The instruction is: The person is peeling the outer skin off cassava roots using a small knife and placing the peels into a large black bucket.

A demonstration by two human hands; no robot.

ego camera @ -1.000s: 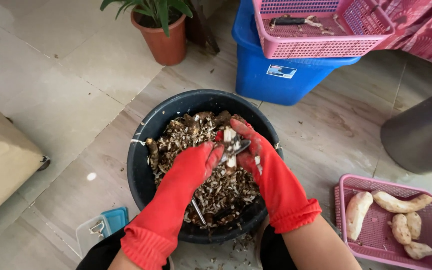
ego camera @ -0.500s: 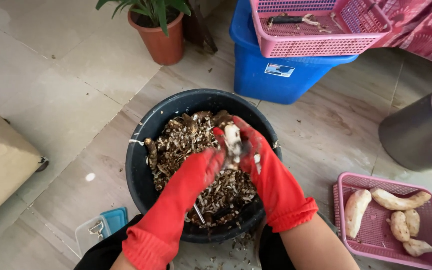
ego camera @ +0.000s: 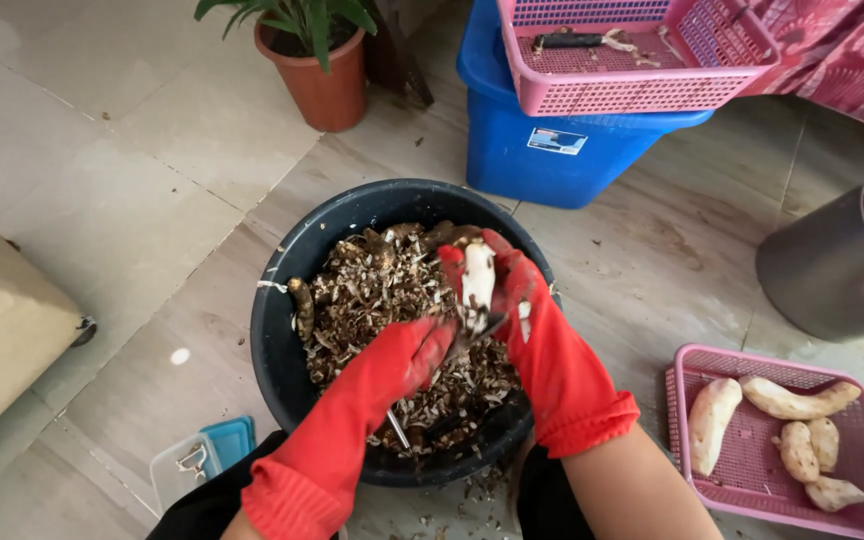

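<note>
Looking down, I see my hands boxed in over the round black tub, with bare tiled floor open beyond its left rim. My right hand, in a glossy red rubber glove, grips a pale, half-peeled root upright above the heaped brown peelings. My left hand is closed on a thin metal peeler touching the root's lower end. Smooth peeled roots lie in a pink mesh basket at right.

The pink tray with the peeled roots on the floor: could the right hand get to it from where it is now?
Probably yes. The pink tray lies just beside the right hand with bare floor between, but that hand is busy holding a root.
</note>
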